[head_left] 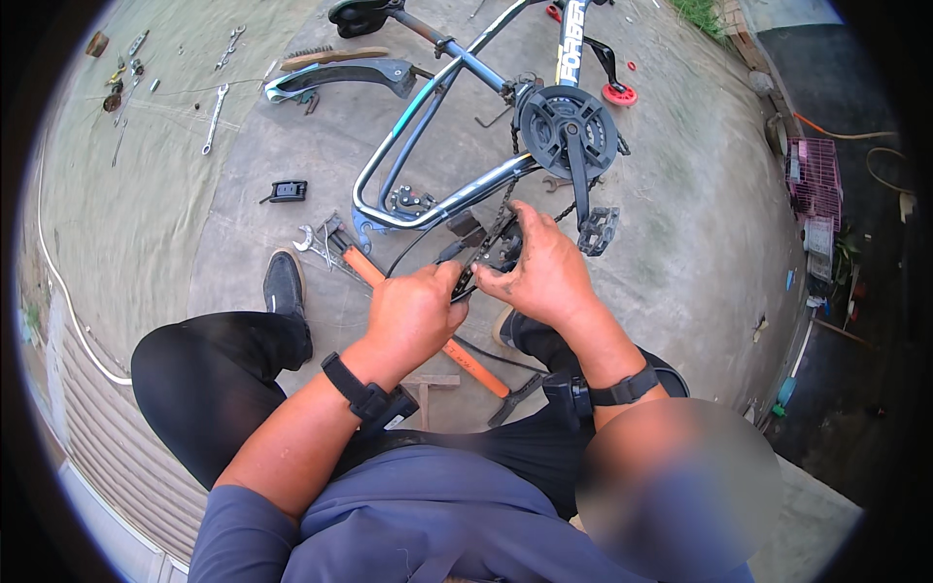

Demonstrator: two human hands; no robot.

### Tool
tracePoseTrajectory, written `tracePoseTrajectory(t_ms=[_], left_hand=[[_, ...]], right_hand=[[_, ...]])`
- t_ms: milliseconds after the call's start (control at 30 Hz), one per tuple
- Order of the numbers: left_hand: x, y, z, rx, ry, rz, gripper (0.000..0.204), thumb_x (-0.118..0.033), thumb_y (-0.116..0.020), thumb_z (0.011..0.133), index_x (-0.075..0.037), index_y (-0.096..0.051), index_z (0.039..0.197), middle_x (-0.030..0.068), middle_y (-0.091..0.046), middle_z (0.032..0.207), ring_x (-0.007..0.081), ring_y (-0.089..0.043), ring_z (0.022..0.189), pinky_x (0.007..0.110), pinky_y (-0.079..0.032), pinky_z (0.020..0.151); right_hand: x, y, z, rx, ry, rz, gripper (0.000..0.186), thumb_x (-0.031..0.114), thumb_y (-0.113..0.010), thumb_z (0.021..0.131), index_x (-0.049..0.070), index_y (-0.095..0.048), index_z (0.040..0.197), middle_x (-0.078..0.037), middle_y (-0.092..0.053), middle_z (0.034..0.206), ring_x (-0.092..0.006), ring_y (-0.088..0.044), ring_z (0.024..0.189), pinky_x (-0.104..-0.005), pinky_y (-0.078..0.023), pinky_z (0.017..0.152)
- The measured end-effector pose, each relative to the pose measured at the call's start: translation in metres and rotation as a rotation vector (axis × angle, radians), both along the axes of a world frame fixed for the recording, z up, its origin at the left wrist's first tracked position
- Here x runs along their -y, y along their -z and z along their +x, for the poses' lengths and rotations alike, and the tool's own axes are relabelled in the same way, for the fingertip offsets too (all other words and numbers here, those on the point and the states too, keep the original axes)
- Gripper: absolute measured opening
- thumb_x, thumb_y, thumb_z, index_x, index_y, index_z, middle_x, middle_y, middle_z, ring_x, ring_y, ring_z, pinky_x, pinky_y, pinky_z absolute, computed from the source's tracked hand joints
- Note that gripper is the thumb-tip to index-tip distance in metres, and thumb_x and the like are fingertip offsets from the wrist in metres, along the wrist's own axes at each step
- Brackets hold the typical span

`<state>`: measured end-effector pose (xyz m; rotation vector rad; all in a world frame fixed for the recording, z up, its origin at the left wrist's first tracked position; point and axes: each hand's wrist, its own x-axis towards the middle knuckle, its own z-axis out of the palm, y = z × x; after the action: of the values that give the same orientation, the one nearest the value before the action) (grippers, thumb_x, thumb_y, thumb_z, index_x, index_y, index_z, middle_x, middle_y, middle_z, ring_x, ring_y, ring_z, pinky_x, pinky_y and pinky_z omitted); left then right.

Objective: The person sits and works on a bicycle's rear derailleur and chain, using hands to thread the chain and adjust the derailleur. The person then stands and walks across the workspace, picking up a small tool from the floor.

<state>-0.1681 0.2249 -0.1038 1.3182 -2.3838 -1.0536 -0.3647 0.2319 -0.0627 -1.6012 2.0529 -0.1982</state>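
Between my knees, my left hand (418, 309) grips part of a dark derailleur-like assembly (496, 255) with a black bicycle chain (502, 219) running through it. My right hand (530, 267) pinches the chain from the right, fingertips on it. Just above lies a blue-grey bicycle frame (465, 61) on its side, with a black chainring and crank (567, 136) and a pedal (598, 233). An orange-handled tool (469, 364) and metal wrenches (313, 243) lie beneath and beside my hands. A small black tool (287, 191) rests left of the frame.
At the upper left lie several wrenches (215, 119), a wooden brush (335, 53) and a curved plastic piece (374, 76). A red round part (619, 94) is by the frame. Pink wire cages (814, 180) line the concrete's right edge, beside a dark strip with a hose.
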Motion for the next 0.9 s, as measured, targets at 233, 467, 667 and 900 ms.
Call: tracePoseTrajectory(t_ms=[233, 467, 667, 900], left_hand=[[0.004, -0.003, 0.005, 0.005, 0.022, -0.097, 0.037, -0.021, -0.077, 0.081, -0.013, -0.070, 0.116, 0.0096, -0.070, 0.085, 0.0332, -0.070, 0.072, 0.044, -0.056, 0.061], [0.011, -0.010, 0.011, 0.007, -0.012, -0.178, 0.041, -0.022, -0.079, 0.081, -0.013, -0.069, 0.120, 0.0084, -0.065, 0.083, 0.0319, -0.069, 0.071, 0.043, -0.054, 0.062], [0.017, -0.009, 0.015, -0.020, -0.055, -0.148, 0.045, -0.021, -0.081, 0.082, -0.014, -0.070, 0.124, 0.0085, -0.068, 0.088, 0.0325, -0.067, 0.074, 0.042, -0.054, 0.063], [0.021, -0.009, 0.017, -0.030, -0.068, -0.118, 0.047, -0.022, -0.081, 0.082, -0.013, -0.068, 0.126, 0.0090, -0.070, 0.093, 0.0339, -0.068, 0.079, 0.042, -0.055, 0.067]], right_hand=[[0.001, -0.003, -0.004, 0.085, -0.013, -0.081, 0.091, 0.035, -0.090, 0.067, -0.004, -0.052, 0.140, -0.025, -0.067, 0.119, -0.0390, -0.068, 0.109, -0.0419, -0.055, 0.095], [0.005, -0.010, -0.011, 0.178, -0.066, -0.087, 0.094, 0.028, -0.089, 0.066, -0.003, -0.049, 0.145, -0.023, -0.066, 0.121, -0.0371, -0.067, 0.112, -0.0390, -0.053, 0.098], [0.006, -0.006, -0.020, 0.303, -0.179, -0.268, 0.097, 0.022, -0.090, 0.064, -0.003, -0.047, 0.147, -0.020, -0.063, 0.109, -0.0368, -0.066, 0.099, -0.0406, -0.055, 0.088], [0.010, -0.017, -0.020, 0.388, -0.185, -0.235, 0.096, 0.017, -0.084, 0.063, -0.004, -0.047, 0.149, -0.023, -0.062, 0.132, -0.0344, -0.063, 0.121, -0.0370, -0.048, 0.107]])
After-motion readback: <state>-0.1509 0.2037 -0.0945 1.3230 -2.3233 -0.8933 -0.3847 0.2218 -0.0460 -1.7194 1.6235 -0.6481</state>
